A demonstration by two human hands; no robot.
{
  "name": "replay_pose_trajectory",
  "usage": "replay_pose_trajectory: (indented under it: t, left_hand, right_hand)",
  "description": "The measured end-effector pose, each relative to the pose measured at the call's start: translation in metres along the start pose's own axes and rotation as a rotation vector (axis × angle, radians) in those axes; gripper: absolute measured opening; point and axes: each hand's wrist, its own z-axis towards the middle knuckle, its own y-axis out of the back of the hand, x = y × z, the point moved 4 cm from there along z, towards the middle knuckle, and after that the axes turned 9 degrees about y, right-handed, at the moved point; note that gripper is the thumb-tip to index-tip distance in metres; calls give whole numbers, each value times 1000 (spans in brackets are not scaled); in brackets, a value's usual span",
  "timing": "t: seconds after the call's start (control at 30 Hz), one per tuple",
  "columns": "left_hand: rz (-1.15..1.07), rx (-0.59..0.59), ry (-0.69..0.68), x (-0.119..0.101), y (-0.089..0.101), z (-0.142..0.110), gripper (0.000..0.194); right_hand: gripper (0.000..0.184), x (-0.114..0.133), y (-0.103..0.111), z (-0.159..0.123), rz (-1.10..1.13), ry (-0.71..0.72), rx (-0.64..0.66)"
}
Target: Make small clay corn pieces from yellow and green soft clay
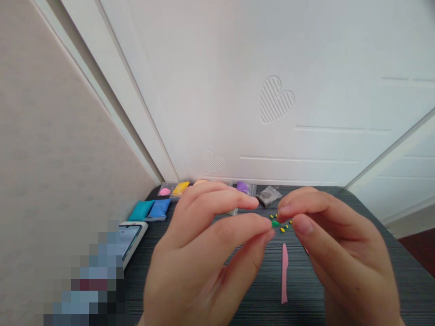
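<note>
Between the thumb and index finger of my left hand [210, 249] is a small green piece of modelling clay [275, 223], its end poking out past the fingertips. My right hand [340, 249] is curled beside it, with a gap between thumb and index finger and nothing visible in that gap. The right index fingertip is close to the green piece; I cannot tell if they touch. Beyond the hands, several tiny green-and-yellow clay bits [282, 230] lie on the dark table. Between the hands, a pink plastic knife [284, 274] lies flat.
At the back of the dark table [258, 290] lie bags of pink [165, 192], yellow [181, 188], purple [242, 187] and grey clay [269, 195]. Teal [141, 210] and blue packets [159, 208] sit left, near a phone or tablet [136, 240]. A white panel [231, 90] rises behind.
</note>
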Motion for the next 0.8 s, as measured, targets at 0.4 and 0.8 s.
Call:
replay_pose_trajectory:
  t: [0.4, 0.8]
  left_hand:
    - [-32, 9, -12, 1, -4, 0, 9]
    - [-30, 15, 21, 1, 1, 1, 19]
  right_hand:
    - [10, 3, -4, 1, -24, 17, 81]
    - [9, -10, 0, 0, 389, -82, 43]
